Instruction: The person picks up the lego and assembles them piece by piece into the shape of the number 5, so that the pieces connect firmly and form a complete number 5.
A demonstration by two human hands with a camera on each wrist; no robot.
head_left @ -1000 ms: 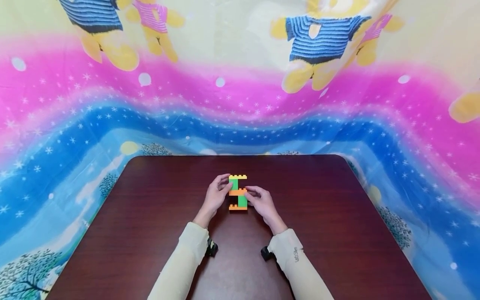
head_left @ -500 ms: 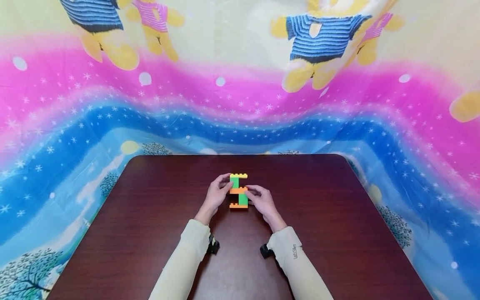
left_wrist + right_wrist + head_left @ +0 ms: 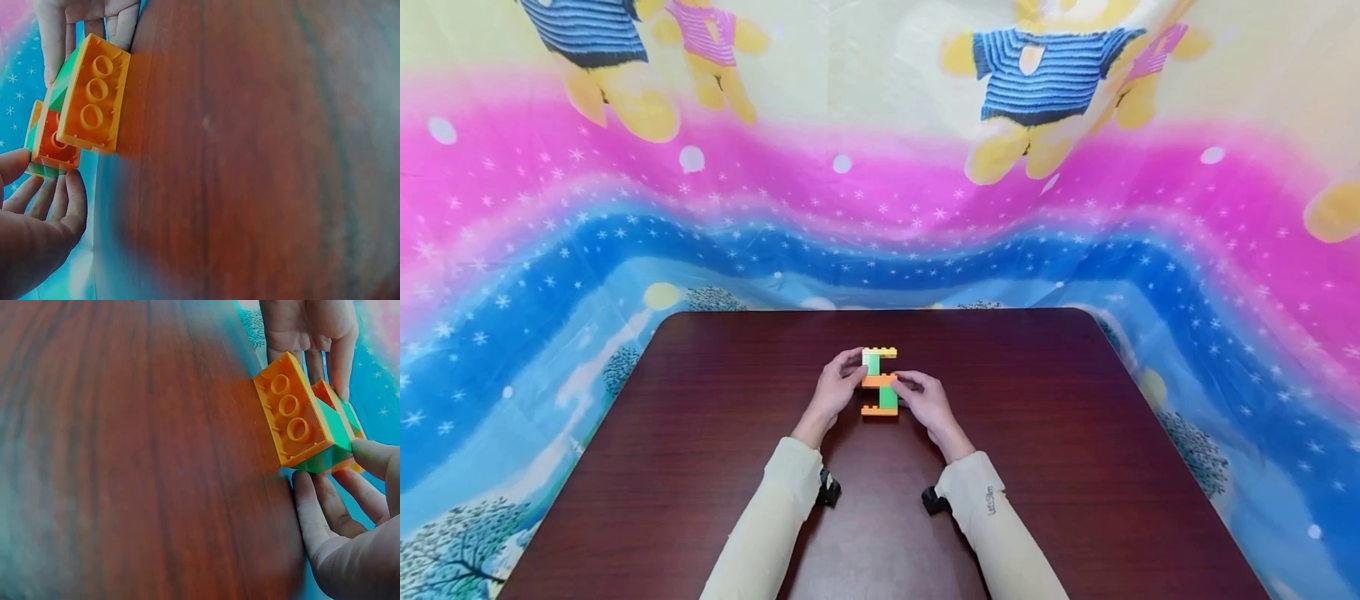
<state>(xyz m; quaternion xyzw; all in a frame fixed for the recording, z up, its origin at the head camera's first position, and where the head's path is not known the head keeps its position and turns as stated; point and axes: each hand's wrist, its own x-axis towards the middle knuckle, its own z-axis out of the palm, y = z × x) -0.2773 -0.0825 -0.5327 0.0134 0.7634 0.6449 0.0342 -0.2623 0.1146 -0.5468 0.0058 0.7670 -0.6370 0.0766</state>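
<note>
Between my two hands is an S-shaped stack of toy building bricks (image 3: 880,381). A yellow brick (image 3: 880,352) tops it, an orange brick (image 3: 875,382) sits mid-height, and another orange brick (image 3: 878,412) forms the bottom. One green brick (image 3: 872,364) joins the upper layers at the left; a second green brick (image 3: 888,397) joins the lower ones at the right. My left hand (image 3: 832,392) pinches the upper left side, and my right hand (image 3: 928,407) pinches the lower right side. Both wrist views show the hollow underside of the bottom orange brick (image 3: 97,94), raised off the table.
A dark brown wooden table (image 3: 700,467) spreads beneath the hands. Behind it hangs a curtain (image 3: 850,200) printed with bears and snowflakes. Black wrist cameras (image 3: 829,489) sit at the cream sleeves (image 3: 767,517).
Both hands keep their hold on the brick stack. It has shifted only very slightly to the right in the head view.
</note>
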